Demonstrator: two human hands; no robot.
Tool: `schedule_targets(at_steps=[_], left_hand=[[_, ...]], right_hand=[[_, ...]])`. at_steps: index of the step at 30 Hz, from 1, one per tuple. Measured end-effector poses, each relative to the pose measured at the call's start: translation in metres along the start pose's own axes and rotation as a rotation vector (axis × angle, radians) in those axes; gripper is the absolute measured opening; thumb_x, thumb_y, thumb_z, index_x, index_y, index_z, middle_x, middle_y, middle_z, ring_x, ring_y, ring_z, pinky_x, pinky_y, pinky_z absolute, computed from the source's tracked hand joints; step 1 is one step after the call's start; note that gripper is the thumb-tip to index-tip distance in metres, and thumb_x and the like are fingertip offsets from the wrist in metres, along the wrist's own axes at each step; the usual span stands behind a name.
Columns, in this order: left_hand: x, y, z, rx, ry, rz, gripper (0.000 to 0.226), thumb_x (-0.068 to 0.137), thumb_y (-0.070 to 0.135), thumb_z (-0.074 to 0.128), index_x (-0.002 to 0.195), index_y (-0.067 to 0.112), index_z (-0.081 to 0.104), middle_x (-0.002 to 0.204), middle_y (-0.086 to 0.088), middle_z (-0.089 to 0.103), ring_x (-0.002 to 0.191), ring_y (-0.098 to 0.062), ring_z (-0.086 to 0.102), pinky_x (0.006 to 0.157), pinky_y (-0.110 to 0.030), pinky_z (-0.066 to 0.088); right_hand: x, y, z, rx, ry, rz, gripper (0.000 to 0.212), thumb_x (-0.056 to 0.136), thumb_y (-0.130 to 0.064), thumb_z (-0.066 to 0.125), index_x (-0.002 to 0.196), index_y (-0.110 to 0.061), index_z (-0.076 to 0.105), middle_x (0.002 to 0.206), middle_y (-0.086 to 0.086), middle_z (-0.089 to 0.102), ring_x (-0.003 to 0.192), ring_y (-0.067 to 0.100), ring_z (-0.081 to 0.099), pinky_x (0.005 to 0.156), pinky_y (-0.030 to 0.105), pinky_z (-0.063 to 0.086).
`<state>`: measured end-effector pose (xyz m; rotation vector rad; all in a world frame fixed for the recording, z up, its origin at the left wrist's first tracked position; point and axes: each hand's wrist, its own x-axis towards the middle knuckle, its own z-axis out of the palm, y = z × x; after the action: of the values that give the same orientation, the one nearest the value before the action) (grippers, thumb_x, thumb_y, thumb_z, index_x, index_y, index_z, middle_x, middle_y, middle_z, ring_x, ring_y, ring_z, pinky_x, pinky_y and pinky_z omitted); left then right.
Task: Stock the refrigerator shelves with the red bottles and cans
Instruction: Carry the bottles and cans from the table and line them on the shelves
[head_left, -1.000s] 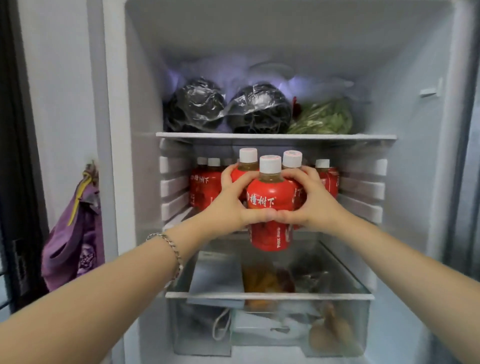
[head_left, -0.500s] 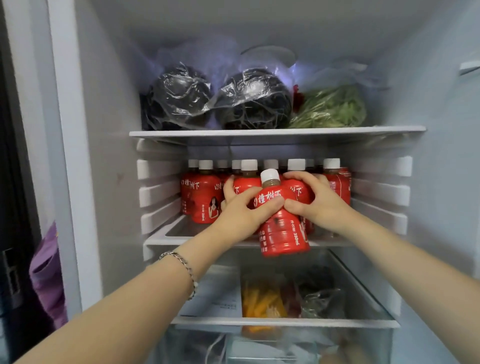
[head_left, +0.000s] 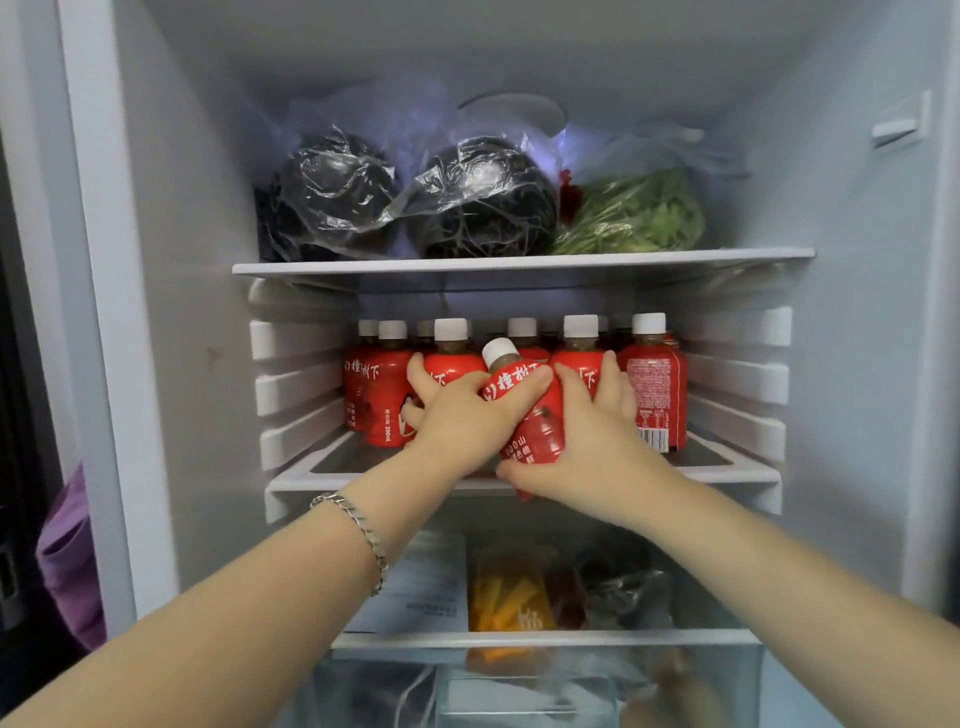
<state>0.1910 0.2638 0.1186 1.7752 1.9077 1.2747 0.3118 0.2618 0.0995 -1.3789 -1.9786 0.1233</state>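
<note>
A red bottle (head_left: 540, 421) with a white cap leans to the left at the front edge of the middle shelf (head_left: 322, 480). My left hand (head_left: 457, 421) grips it near the neck, thumb lying across the label, while its fingers reach round another red bottle behind. My right hand (head_left: 587, 447) holds the tilted bottle's lower body, with its fingers against a further red bottle (head_left: 576, 364). Several red bottles (head_left: 382, 400) stand upright in rows on that shelf, out to the right-hand bottle (head_left: 657, 384). No cans are visible.
The upper shelf (head_left: 519, 265) carries two black bags in clear plastic (head_left: 332, 197) and bagged greens (head_left: 639, 213). Below is a clear drawer (head_left: 540, 639) holding packets and papers. Ribbed shelf rails line both fridge walls. A purple bag (head_left: 67, 561) hangs outside on the left.
Both hands have carried the bottles forward into the fridge to the middle shelf. The front bottle, upright a second ago, now tilts left and its base is at the shelf edge.
</note>
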Motion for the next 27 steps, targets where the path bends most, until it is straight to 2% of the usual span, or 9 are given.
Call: schedule_targets(at_steps=[5,8,12,14,16,19,23,25,27], left_hand=[[-0.001,-0.023,0.001,0.129,0.089,0.063,0.055,0.081,0.075,0.028,0.121,0.044,0.05,0.153,0.006,-0.015,0.134,-0.04,0.013,0.11,-0.057,0.014],[0.0,-0.051,-0.004,0.247,0.231,0.17,0.038,0.087,0.062,0.039,0.121,0.048,0.047,0.153,0.003,-0.013,0.131,-0.04,0.018,0.109,-0.054,0.015],[0.01,-0.075,-0.016,0.35,0.348,0.252,0.036,0.09,0.033,0.052,0.125,0.039,0.045,0.153,-0.008,-0.01,0.132,-0.042,0.018,0.11,-0.055,0.019],[0.014,-0.084,-0.016,0.337,0.373,0.319,0.037,0.091,0.025,0.051,0.126,0.035,0.047,0.152,-0.012,-0.01,0.136,-0.041,0.014,0.111,-0.054,0.021],[0.016,-0.091,-0.014,0.303,0.37,0.361,0.038,0.091,0.022,0.052,0.128,0.032,0.048,0.153,-0.012,-0.013,0.137,-0.041,0.011,0.112,-0.053,0.023],[0.016,-0.094,-0.011,0.287,0.382,0.361,0.039,0.092,0.023,0.051,0.13,0.032,0.047,0.153,-0.009,-0.016,0.137,-0.04,0.011,0.111,-0.051,0.025],[0.014,-0.094,-0.01,0.225,0.354,0.391,0.048,0.094,0.025,0.049,0.137,0.04,0.033,0.152,0.0,-0.022,0.138,-0.036,0.006,0.112,-0.047,0.02],[0.013,-0.098,-0.013,0.154,0.334,0.383,0.053,0.094,0.02,0.049,0.14,0.041,0.031,0.151,0.007,-0.024,0.14,-0.031,0.004,0.114,-0.042,0.015],[0.014,-0.099,-0.018,0.102,0.369,0.35,0.063,0.092,0.012,0.051,0.141,0.042,0.027,0.153,0.004,-0.022,0.142,-0.031,0.001,0.115,-0.042,0.01]], right_hand=[[0.005,-0.015,0.011,-0.059,0.101,0.05,0.104,0.073,-0.054,0.066,0.148,-0.028,-0.002,0.154,0.012,-0.022,0.139,0.044,-0.018,0.115,0.052,0.006],[0.01,-0.023,0.016,-0.051,0.161,0.068,0.098,0.077,-0.055,0.062,0.149,-0.028,0.002,0.156,0.013,-0.014,0.138,0.049,-0.017,0.114,0.055,0.007],[-0.001,-0.03,0.028,-0.019,0.227,-0.031,0.088,0.081,-0.048,0.061,0.147,-0.032,0.006,0.157,0.01,0.003,0.141,0.044,-0.011,0.115,0.052,0.009],[-0.011,-0.025,0.035,0.041,0.291,-0.12,0.082,0.082,-0.044,0.061,0.146,-0.035,0.012,0.155,0.006,0.009,0.143,0.036,0.0,0.114,0.045,0.018],[-0.02,-0.016,0.044,0.086,0.364,-0.224,0.075,0.081,-0.042,0.061,0.142,-0.038,0.018,0.154,0.006,0.015,0.139,0.03,0.018,0.108,0.036,0.029],[-0.019,-0.013,0.057,0.044,0.506,-0.398,0.064,0.077,-0.042,0.054,0.135,-0.035,0.029,0.148,0.013,0.028,0.129,0.033,0.037,0.098,0.037,0.037],[0.005,-0.027,0.064,0.047,0.596,-0.558,0.055,0.079,-0.035,0.055,0.131,-0.031,0.035,0.144,0.009,0.021,0.13,0.027,0.026,0.106,0.033,0.021],[0.015,-0.031,0.072,0.057,0.506,-0.533,0.066,0.083,-0.034,0.061,0.137,-0.036,0.024,0.148,0.002,0.011,0.136,0.026,0.019,0.11,0.036,0.022],[0.022,-0.033,0.081,0.076,0.337,-0.415,0.077,0.089,-0.039,0.058,0.141,-0.047,0.001,0.15,-0.005,-0.003,0.142,0.024,0.013,0.11,0.042,0.034]])
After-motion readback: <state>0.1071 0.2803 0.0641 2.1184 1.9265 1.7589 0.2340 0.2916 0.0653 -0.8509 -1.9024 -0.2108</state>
